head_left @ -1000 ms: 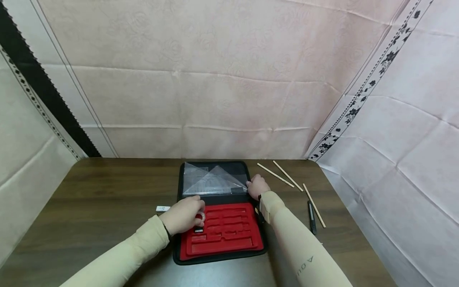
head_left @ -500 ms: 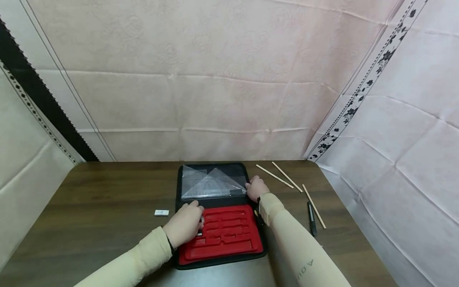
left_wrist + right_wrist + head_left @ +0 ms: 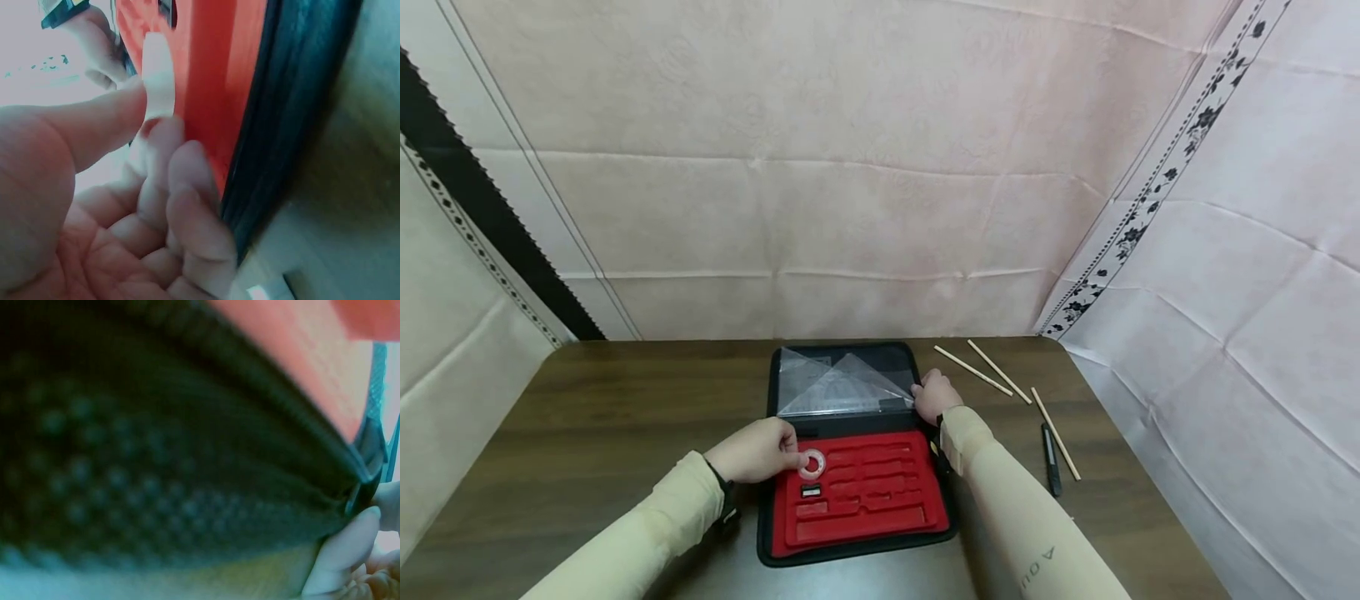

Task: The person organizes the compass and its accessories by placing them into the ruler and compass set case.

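— One small roll of tape (image 3: 813, 463) is the thing in hand: where does it sit?
— At the upper left corner of the red tray (image 3: 880, 508), low in the middle of the head view. The left hand (image 3: 752, 451) pinches it between thumb and fingertips; the left wrist view shows the pale ring (image 3: 157, 78) held on edge against the red insert (image 3: 215, 81), thumb on one side, curled fingers on the other.
— Is it lying in a slot or lifted?
— I cannot tell; it touches the red surface, that much shows.
— And the right hand?
— The right hand (image 3: 934, 394) rests at the right edge of the open black zip case (image 3: 850, 554), where lid and tray meet. In the right wrist view a fingertip (image 3: 340, 553) lies against the black zipped rim (image 3: 187, 506); whether the fingers actually grip it I cannot tell.
— What else is in the case?
— Clear plastic set squares (image 3: 842, 383) lie in the lid, just above the tray. A small dark piece (image 3: 810, 492) sits in a slot just below the tape.
— Outside the case?
— Three thin wooden sticks (image 3: 992, 371) lie on the dark wooden table (image 3: 587, 417) toward the right, with a black pen (image 3: 1052, 467) beside the nearest one. Pale pink cloth (image 3: 850, 167) hangs behind.
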Demonstrator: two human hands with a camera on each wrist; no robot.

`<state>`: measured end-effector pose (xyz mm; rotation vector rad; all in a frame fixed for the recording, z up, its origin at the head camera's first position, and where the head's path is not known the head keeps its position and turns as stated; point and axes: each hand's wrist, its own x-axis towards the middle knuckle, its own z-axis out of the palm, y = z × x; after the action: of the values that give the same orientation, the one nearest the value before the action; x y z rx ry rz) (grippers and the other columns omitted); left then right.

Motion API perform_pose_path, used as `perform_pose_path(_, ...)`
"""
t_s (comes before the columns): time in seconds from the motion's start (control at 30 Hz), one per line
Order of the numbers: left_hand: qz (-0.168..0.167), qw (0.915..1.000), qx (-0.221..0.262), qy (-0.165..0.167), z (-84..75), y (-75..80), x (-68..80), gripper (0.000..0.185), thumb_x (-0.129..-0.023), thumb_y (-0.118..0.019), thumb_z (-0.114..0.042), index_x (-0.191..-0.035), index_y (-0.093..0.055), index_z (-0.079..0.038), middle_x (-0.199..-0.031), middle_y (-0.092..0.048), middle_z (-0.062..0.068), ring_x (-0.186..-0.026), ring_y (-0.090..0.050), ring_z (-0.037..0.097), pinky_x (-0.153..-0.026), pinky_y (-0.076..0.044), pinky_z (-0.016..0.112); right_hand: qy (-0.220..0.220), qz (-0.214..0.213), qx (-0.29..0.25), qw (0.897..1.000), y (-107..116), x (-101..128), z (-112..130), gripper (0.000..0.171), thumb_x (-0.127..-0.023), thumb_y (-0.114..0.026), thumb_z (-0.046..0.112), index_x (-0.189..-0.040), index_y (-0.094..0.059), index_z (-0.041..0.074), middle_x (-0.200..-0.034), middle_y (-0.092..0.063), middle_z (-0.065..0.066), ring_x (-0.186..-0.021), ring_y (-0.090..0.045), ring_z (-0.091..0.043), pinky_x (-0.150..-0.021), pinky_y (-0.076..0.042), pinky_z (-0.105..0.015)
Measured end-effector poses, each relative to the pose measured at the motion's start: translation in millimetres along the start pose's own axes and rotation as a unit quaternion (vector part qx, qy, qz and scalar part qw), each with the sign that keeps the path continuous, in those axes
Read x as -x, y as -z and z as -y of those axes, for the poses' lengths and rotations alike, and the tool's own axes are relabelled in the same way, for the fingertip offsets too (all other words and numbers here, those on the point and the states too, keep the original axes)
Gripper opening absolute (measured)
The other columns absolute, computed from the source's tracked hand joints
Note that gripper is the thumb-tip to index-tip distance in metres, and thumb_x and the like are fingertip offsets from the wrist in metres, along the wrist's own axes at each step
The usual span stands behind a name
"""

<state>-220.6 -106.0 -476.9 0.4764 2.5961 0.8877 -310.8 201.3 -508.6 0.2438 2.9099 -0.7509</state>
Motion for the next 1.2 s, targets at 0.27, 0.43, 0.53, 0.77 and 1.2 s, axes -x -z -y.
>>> perform_pose_path(0.27, 0.050, 0.9985, -0.005, 0.018, -5.8, -1.4, 0.4, 0.025, -0.094, -0.063, -0.018, -0.069, -0.062, -0.011, -0.057, -0.054, 0.002, -0.053, -0.050, 0.016, -0.054, -0.037, 0.029, 0.001, -0.005, 0.008, 1.000, 0, 3, 3, 0.028, -0.100, -0.053, 0.027, -0.109, -0.050, 0.001, -0.103, -0.055, -0.018, -0.101, -0.057, -0.033, -0.088, -0.044, -0.046)
perform_pose_path(0.43, 0.040, 0.9988, -0.024, 0.017, -10.3, -3.8, -1.2, 0.027, -0.094, -0.063, -0.014, -0.067, -0.061, -0.011, -0.055, -0.052, 0.002, -0.052, -0.049, 0.015, -0.053, -0.038, 0.028, 0.005, -0.011, 0.013, 1.000, 0, 3, 2, 0.027, -0.100, -0.053, 0.026, -0.108, -0.050, 0.000, -0.103, -0.055, -0.018, -0.101, -0.058, -0.034, -0.088, -0.044, -0.046)
perform_pose_path(0.53, 0.026, 0.9990, -0.034, 0.014, -11.3, -6.6, -3.5, 0.032, -0.092, -0.064, -0.016, -0.062, -0.057, -0.011, -0.052, -0.048, 0.001, -0.049, -0.047, 0.015, -0.049, -0.036, 0.028, 0.000, -0.010, 0.015, 1.000, -1, 2, 2, 0.028, -0.100, -0.052, 0.027, -0.109, -0.050, 0.000, -0.106, -0.054, -0.019, -0.103, -0.057, -0.034, -0.089, -0.044, -0.046)
perform_pose_path(0.77, 0.017, 0.9989, -0.037, 0.022, -9.7, -11.4, -7.8, 0.035, -0.091, -0.065, -0.017, -0.059, -0.053, -0.012, -0.050, -0.046, 0.001, -0.047, -0.044, 0.014, -0.046, -0.032, 0.026, 0.005, 0.002, 0.016, 1.000, -1, 0, 0, 0.030, -0.101, -0.050, 0.027, -0.112, -0.048, -0.001, -0.108, -0.052, -0.020, -0.103, -0.057, -0.035, -0.087, -0.044, -0.046)
perform_pose_path(1.2, -0.014, 0.9917, -0.112, 0.062, -5.9, -2.8, -7.4, 0.041, -0.083, -0.075, -0.038, -0.056, -0.058, -0.012, -0.049, -0.048, 0.002, -0.047, -0.044, 0.015, -0.048, -0.034, 0.028, 0.003, 0.006, 0.014, 1.000, 0, 2, 3, 0.030, -0.101, -0.050, 0.026, -0.112, -0.049, -0.001, -0.107, -0.053, -0.020, -0.103, -0.057, -0.035, -0.088, -0.044, -0.046)
